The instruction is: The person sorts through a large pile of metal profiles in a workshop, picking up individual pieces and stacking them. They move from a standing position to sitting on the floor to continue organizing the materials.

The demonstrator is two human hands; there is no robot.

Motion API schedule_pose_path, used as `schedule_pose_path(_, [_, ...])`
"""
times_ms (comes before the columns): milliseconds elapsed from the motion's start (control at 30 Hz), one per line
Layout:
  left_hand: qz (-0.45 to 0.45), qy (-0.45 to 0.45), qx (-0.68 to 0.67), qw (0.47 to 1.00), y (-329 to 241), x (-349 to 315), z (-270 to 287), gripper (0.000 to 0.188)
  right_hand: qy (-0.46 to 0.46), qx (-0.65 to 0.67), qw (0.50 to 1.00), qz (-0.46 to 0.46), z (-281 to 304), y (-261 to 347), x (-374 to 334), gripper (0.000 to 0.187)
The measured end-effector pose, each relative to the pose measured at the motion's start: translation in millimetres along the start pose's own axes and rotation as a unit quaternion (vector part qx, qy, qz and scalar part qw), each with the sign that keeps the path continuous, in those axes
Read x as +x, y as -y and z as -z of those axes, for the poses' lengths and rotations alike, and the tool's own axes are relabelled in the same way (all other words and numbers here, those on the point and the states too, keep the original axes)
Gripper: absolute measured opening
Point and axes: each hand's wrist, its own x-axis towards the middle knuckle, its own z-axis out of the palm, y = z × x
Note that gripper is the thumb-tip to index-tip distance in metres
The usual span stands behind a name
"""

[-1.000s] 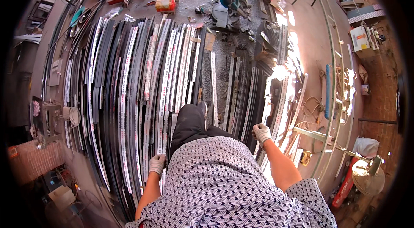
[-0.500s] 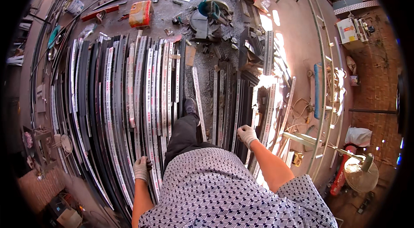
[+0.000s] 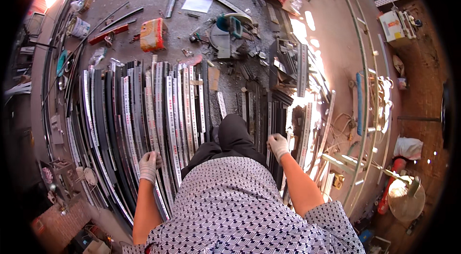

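Note:
My left hand [image 3: 150,166], in a pale work glove, hangs above the long row of dark and white-faced metal profiles [image 3: 128,110] laid side by side on the floor. Its fingers are curled in, and nothing shows in them. On the other side my right hand [image 3: 277,147], gloved alike, hovers over a smaller group of dark profiles [image 3: 274,117]. Its fingers are also curled closed with nothing visible in them. Between my hands my dark-trousered knee [image 3: 234,131] is raised in a stride, hiding part of the floor strip.
Ahead stands a cut-off saw [image 3: 225,33] among scraps, near a white sheet [image 3: 197,3] and a red-and-yellow bag [image 3: 151,35]. A long ladder-like metal frame [image 3: 367,71] runs along the right, with a pedestal fan [image 3: 406,198] beyond. Offcuts [image 3: 287,64] fill a box ahead right.
I have stepped forward, one knee now up in front. The saw and profile ends sit lower in view. My left hand has swung up and slightly left; my right hand has barely moved.

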Motion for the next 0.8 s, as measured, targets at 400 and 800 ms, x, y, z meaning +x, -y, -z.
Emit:
schedule_pose_path(400, [0.178,-0.05,0.016,0.983,-25.0,49.7,-61.9,0.026,0.022,-0.126,0.987,-0.094,7.3,100.5,80.4,0.028])
schedule_pose_path(800, [-0.045,-0.05,-0.006,0.998,-222.5,108.0,-171.2,0.027,0.058,0.034,0.995,0.073,12.6,419.1,267.8,0.017])
